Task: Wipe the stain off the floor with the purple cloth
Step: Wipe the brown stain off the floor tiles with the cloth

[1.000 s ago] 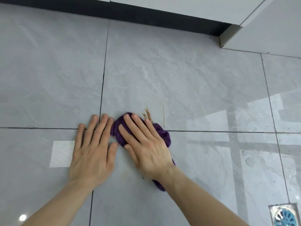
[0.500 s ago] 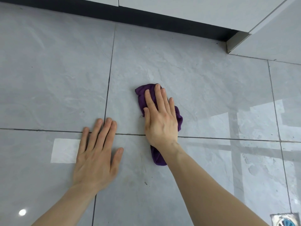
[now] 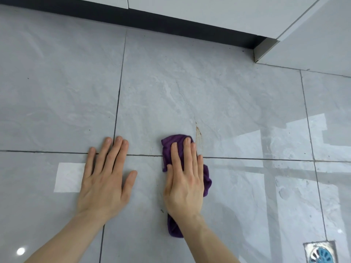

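The purple cloth [image 3: 169,144] lies bunched on the grey tiled floor [image 3: 190,88], across a grout line. My right hand [image 3: 185,177] presses flat on top of it, fingers straight and close together, covering most of it. One end of the cloth sticks out beyond my fingertips and another end shows beside my wrist. A thin brownish stain smear [image 3: 198,134] runs on the tile just right of my fingertips. My left hand [image 3: 106,177] lies flat on the bare floor to the left, fingers spread, holding nothing.
White cabinet fronts [image 3: 209,8] over a dark kickboard [image 3: 152,21] run along the far side, with a corner [image 3: 264,50] at upper right. A metal floor drain [image 3: 321,253] with a blue insert sits at the lower right. The tiles are glossy with bright reflections.
My right hand has pulled the cloth back toward me from the far tile, uncovering a faint brown streak. The left hand has stayed planted on the floor.
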Tool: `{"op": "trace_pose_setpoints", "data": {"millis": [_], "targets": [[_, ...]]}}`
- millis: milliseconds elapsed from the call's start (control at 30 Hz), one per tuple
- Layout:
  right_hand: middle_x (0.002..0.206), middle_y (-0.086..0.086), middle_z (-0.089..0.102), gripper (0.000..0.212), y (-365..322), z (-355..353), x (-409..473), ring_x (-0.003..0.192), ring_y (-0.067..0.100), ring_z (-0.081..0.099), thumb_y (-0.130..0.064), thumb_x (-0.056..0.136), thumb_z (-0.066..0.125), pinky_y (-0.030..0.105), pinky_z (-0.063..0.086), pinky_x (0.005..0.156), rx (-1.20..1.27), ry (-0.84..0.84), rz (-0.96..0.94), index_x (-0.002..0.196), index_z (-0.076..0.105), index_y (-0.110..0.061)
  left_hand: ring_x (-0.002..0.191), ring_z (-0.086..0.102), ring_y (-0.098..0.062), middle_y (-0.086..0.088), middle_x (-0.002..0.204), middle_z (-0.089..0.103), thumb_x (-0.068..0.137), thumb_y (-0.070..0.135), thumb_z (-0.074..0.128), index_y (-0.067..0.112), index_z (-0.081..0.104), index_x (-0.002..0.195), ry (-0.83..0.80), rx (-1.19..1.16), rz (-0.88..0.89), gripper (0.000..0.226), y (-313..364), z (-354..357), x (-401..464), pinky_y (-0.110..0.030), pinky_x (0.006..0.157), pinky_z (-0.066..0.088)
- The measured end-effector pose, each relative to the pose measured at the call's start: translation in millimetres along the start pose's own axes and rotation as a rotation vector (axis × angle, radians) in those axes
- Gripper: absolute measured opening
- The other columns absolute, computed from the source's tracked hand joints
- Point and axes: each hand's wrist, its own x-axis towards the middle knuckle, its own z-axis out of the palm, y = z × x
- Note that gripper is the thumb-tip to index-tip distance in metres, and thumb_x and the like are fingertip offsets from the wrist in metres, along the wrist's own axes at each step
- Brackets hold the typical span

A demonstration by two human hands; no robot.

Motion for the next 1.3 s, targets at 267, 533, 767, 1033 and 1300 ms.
{"op": "trace_pose_setpoints", "data": {"millis": [267, 533, 767, 1033, 1300], "targets": [[0.173, 0.000, 0.015, 0.055, -3, -6, -36, 0.161, 0.019, 0.007, -0.031, 0.106, 0.045, 0.050, 0.018, 0.127, 0.102, -0.056, 0.016, 0.159, 0.034, -0.026, 0.161, 0.013, -0.023, -0.003, 0.173, 0.019, 0.098, 0.050, 0.028, 0.013, 0.017, 0.163, 0.025, -0.007, -0.001, 0.076, 0, 2, -1, -0.054, 0.130, 0.013], [0.174, -0.010, -0.002, 0.111, 33, -61, -52, 0.161, 0.017, 0.003, -0.055, 0.070, 0.076, 0.042, 0.029, 0.125, 0.050, -0.394, -0.277, 0.162, 0.017, -0.036, 0.162, 0.009, -0.022, -0.002, 0.173, 0.017, 0.099, 0.051, 0.027, 0.015, 0.016, 0.164, 0.030, -0.011, 0.004, 0.075, 0, 2, -1, -0.052, 0.131, 0.010], [0.141, -0.006, 0.057, 0.060, 34, -60, -30, 0.106, 0.023, 0.059, -0.016, 0.074, 0.083, 0.036, 0.058, 0.085, 0.148, -0.278, -0.243, 0.129, 0.063, -0.029, 0.162, 0.009, -0.021, -0.002, 0.173, 0.017, 0.098, 0.051, 0.027, 0.015, 0.015, 0.164, 0.036, -0.014, 0.001, 0.075, 0, 3, -1, -0.052, 0.130, 0.011], [0.089, -0.015, 0.075, 0.024, 13, -127, 17, 0.087, 0.004, 0.069, -0.017, 0.105, 0.054, 0.010, 0.047, 0.074, 0.656, -0.363, 0.165, 0.095, 0.074, -0.025, 0.162, 0.010, -0.023, -0.003, 0.173, 0.018, 0.099, 0.051, 0.027, 0.013, 0.016, 0.163, 0.036, -0.009, 0.008, 0.076, -1, 3, -1, -0.052, 0.130, 0.012], [0.128, -0.008, 0.063, 0.041, 30, -98, 10, 0.121, 0.013, 0.057, -0.044, 0.093, 0.068, 0.037, 0.047, 0.102, 0.237, 0.133, 0.234, 0.127, 0.060, -0.024, 0.162, 0.010, -0.022, -0.003, 0.173, 0.017, 0.099, 0.052, 0.029, 0.014, 0.015, 0.164, 0.041, -0.019, 0.004, 0.076, 0, 3, -1, -0.053, 0.130, 0.012]]}}
